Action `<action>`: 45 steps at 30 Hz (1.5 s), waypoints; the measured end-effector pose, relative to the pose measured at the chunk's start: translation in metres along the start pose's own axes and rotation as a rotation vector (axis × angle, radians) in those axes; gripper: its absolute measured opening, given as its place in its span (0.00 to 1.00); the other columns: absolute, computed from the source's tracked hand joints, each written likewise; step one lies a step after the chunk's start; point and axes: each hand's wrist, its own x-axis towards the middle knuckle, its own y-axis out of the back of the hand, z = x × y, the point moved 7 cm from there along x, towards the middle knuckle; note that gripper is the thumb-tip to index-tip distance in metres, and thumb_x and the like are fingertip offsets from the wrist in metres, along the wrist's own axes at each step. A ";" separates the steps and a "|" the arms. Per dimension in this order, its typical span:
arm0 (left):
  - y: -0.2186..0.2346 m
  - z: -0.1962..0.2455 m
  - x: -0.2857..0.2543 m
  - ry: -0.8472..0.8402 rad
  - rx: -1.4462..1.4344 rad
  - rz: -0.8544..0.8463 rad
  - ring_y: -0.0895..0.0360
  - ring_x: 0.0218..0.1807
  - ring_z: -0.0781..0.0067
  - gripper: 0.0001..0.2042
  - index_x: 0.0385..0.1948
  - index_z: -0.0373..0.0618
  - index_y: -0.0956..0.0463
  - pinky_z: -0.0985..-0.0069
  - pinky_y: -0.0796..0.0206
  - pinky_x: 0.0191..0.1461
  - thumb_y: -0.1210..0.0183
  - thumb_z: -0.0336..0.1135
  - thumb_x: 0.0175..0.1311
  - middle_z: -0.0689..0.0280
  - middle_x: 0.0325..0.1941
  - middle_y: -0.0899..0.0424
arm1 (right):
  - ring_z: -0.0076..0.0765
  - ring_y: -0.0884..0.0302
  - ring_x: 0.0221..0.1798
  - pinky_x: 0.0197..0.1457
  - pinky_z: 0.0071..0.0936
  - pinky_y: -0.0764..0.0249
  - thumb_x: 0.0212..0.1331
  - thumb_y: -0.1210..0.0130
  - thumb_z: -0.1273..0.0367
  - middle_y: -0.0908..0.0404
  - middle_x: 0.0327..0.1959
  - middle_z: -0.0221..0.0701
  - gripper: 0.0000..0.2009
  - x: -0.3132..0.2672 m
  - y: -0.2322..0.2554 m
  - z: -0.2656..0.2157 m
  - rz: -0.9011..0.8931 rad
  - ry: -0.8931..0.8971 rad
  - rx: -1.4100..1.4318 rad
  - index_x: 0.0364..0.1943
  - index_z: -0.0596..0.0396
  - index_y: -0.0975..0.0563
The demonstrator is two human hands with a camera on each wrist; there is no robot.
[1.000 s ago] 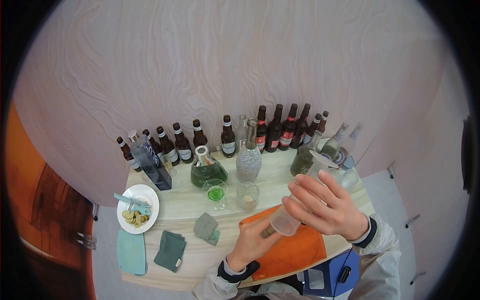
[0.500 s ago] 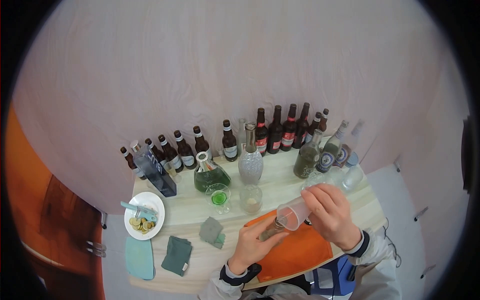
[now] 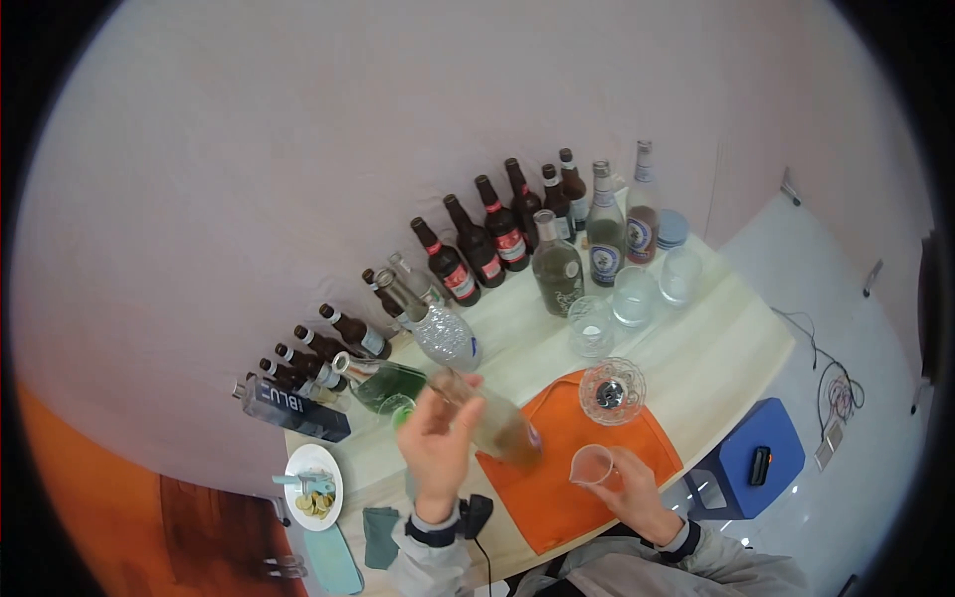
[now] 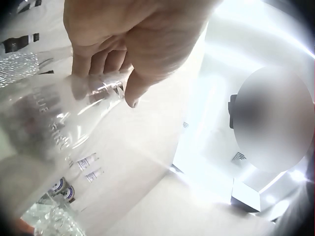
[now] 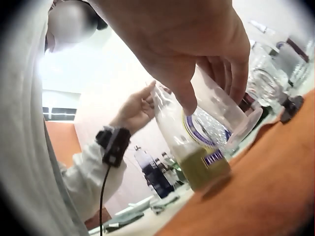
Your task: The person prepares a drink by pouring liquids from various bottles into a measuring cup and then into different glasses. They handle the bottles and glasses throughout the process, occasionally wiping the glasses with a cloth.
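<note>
In the head view my left hand (image 3: 438, 458) grips the neck of a clear bottle (image 3: 509, 433) with a yellow-green liquid in its lower part. The bottle leans, its base over the orange cloth (image 3: 557, 512); contact with the cloth is unclear. My right hand (image 3: 639, 499) holds a clear plastic cup (image 3: 593, 466) with its mouth facing up, apart from the bottle. In the left wrist view, fingers and thumb of my left hand (image 4: 133, 39) wrap the bottle (image 4: 39, 113). The right wrist view shows my right hand (image 5: 197, 44) round the tilted cup (image 5: 221, 103).
A cut-glass bowl (image 3: 612, 391) stands at the cloth's upper edge. Glasses (image 3: 633, 297) and many bottles line the back, with a silvery bottle (image 3: 445, 336) and a green flask (image 3: 390, 384) nearer. A plate (image 3: 334, 473) of slices lies left; a blue stool (image 3: 751, 458) stands right.
The head view has turned toward the right. The cup has moved away from the bottle's mouth and down, and more of the bottle shows. Both hands keep their holds.
</note>
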 end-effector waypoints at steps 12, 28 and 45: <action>-0.039 -0.036 0.143 -0.169 -0.043 0.164 0.19 0.50 0.80 0.13 0.51 0.33 0.19 0.79 0.27 0.57 0.32 0.24 0.68 0.67 0.48 0.14 | 0.52 0.17 0.55 0.58 0.38 0.19 0.51 0.25 0.74 0.18 0.54 0.44 0.25 -0.006 -0.011 0.033 -0.018 0.032 0.189 0.54 0.60 0.21; -0.048 -0.081 0.180 -0.075 0.185 0.008 0.18 0.56 0.71 0.22 0.55 0.30 0.25 0.73 0.27 0.62 0.28 0.30 0.64 0.57 0.53 0.14 | 0.55 0.18 0.56 0.59 0.39 0.20 0.52 0.28 0.77 0.19 0.53 0.47 0.26 0.012 -0.028 0.025 -0.112 0.023 0.273 0.57 0.61 0.24; -0.076 -0.106 -0.104 0.357 -0.065 -0.595 0.28 0.74 0.65 0.38 0.73 0.39 0.35 0.67 0.36 0.77 0.26 0.26 0.60 0.58 0.72 0.24 | 0.57 0.19 0.59 0.61 0.41 0.21 0.52 0.29 0.76 0.18 0.54 0.48 0.27 0.011 -0.033 0.025 -0.168 0.039 0.180 0.58 0.61 0.24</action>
